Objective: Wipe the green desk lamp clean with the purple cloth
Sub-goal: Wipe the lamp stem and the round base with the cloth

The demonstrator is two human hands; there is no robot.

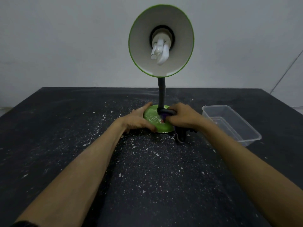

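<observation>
The green desk lamp (161, 40) stands at the middle of the black table, its shade tilted toward me with a white bulb inside. Its round green base (153, 117) carries white dust specks. My left hand (139, 119) grips the left rim of the base, thumb at the front edge. My right hand (182, 117) holds the dark purple cloth (180, 135) against the right side of the base, next to the black neck. Part of the cloth hangs down onto the table under my wrist; the rest is hidden in my fingers.
A clear plastic container (246, 136) sits on the table to the right of the lamp. White crumbs and dust are scattered over the black table (65, 128). A grey wall rises behind the table's far edge.
</observation>
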